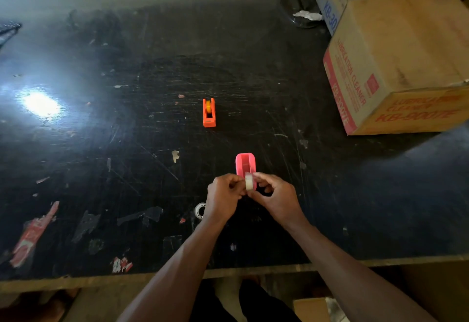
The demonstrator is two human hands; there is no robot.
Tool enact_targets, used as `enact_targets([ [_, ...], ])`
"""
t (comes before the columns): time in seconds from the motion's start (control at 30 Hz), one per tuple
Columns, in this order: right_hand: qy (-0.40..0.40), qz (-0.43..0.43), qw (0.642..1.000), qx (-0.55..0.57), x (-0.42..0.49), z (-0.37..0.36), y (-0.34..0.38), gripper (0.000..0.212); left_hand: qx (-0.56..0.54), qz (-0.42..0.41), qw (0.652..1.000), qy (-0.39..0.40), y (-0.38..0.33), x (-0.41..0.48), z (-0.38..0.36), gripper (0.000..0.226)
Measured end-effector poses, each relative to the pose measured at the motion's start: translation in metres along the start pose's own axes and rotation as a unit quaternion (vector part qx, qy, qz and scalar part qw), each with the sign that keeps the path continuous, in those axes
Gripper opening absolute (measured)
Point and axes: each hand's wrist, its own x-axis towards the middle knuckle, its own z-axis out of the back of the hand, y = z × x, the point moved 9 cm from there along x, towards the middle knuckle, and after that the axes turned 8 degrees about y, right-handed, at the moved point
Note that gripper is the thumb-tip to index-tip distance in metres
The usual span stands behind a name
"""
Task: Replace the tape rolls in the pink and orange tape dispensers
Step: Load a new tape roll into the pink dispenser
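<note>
A small roll of clear tape (249, 181) is held upright between both hands, just at the near end of the pink dispenser (245, 164). The roll looks pale and whitish, with its flat faces turned to the sides. It is pinched by the fingertips of the left hand (222, 197) on one side and of the right hand (275, 196) on the other, both hands being closed around it with the fingers curled. The pink dispenser is seen standing on the black scratched table (127, 144); its body is open on top and its cradle appears empty. Beyond the pink dispenser, well apart from it, the orange dispenser (209, 112) is placed, with a yellowish roll seen in its slot. Nearer than the pink dispenser, partly hidden behind the left wrist, a second clear roll (199, 210) is lying flat on the table. Cardboard boxes (396, 68) are stacked far to the right of the pink dispenser.
</note>
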Motion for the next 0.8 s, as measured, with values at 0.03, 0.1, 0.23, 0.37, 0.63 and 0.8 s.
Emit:
enact_targets([
  [0.03,-0.010,-0.005,1.000,0.012,0.001,0.001,0.000,0.053,-0.002,-0.001,1.000,-0.004,-0.002,0.003,0.002,0.012],
  [0.1,-0.022,-0.010,0.999,0.026,0.003,0.003,0.004,0.045,-0.003,-0.003,1.000,-0.012,-0.005,0.009,0.006,0.011],
  [0.23,-0.043,-0.016,0.999,0.028,0.018,0.008,0.008,0.036,-0.004,0.007,1.000,-0.013,-0.006,0.026,0.009,0.009],
  [0.37,-0.042,-0.025,0.999,0.002,0.033,0.009,0.007,0.033,0.001,0.015,1.000,-0.015,-0.008,0.038,0.009,0.010],
  [0.63,-0.040,-0.031,0.999,-0.006,0.044,0.007,0.003,0.027,0.017,0.030,0.999,-0.026,-0.005,0.049,0.009,0.010],
  [0.8,-0.031,-0.040,0.999,-0.018,0.046,0.006,0.000,0.030,0.060,0.041,0.996,-0.053,-0.007,0.049,0.010,0.009],
])
